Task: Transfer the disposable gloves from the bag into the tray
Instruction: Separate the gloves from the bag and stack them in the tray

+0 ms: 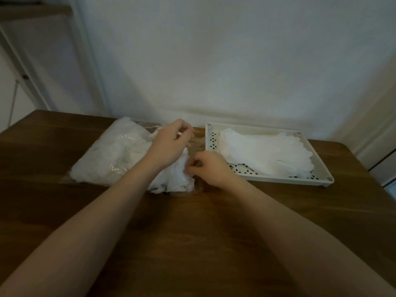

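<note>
A wooden table (192, 232) fills the near half of the view; its near edge is cut off by the frame, and its far edge is met by a pale wall (214, 61). At the far left a door frame (92, 61) is dimly seen, too blurred for detail. A clear plastic bag (111, 155) stuffed with white disposable gloves (128, 151) is laid on the far left of the table, its mouth turned right; the mouth is largely hidden behind both hands and is hard to make out. Just right of it, slightly apart, a cream perforated tray (321, 168) is set, and a loose heap of gloves in the tray (267, 153) covers most of its floor. The left hand (171, 144) is held over the far side of the bag's mouth, fingers curled and pinching the thin film. The right hand (209, 168) is curled at the near side of the mouth; whether film or a glove is pinched cannot be told, since the fingertips are hidden.
</note>
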A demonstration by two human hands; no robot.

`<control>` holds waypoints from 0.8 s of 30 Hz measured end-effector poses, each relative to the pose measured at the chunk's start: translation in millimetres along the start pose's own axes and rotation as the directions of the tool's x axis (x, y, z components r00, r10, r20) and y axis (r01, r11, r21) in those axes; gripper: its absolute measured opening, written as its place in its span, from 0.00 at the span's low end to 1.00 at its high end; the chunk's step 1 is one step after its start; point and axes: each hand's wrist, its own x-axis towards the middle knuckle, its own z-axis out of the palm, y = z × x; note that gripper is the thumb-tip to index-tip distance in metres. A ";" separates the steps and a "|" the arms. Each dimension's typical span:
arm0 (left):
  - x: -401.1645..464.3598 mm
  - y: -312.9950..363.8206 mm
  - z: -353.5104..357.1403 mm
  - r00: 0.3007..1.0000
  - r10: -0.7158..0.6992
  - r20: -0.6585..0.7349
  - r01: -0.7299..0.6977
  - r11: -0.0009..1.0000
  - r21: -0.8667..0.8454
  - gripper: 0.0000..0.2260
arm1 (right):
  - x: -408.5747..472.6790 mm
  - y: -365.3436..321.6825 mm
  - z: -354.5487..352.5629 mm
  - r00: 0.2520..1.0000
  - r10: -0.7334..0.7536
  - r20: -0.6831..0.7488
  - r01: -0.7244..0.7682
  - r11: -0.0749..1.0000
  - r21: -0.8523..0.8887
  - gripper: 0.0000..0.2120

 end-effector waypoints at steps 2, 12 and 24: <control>-3.7 -6.1 -0.6 0.999 0.006 0.054 -0.005 1.000 -0.018 0.08 | -2.9 0.9 -4.1 0.992 0.070 -0.106 -0.049 0.980 0.190 0.04; -12.2 -10.1 -0.9 0.989 -0.143 0.026 0.144 0.952 -0.269 0.19 | -3.0 -14.3 2.3 0.988 -0.152 -0.025 0.138 0.948 -0.288 0.10; -28.8 3.8 -5.6 0.949 -0.085 0.303 0.205 0.897 -0.390 0.19 | -12.3 -16.9 -31.7 0.909 0.363 -0.203 -0.188 0.795 0.577 0.21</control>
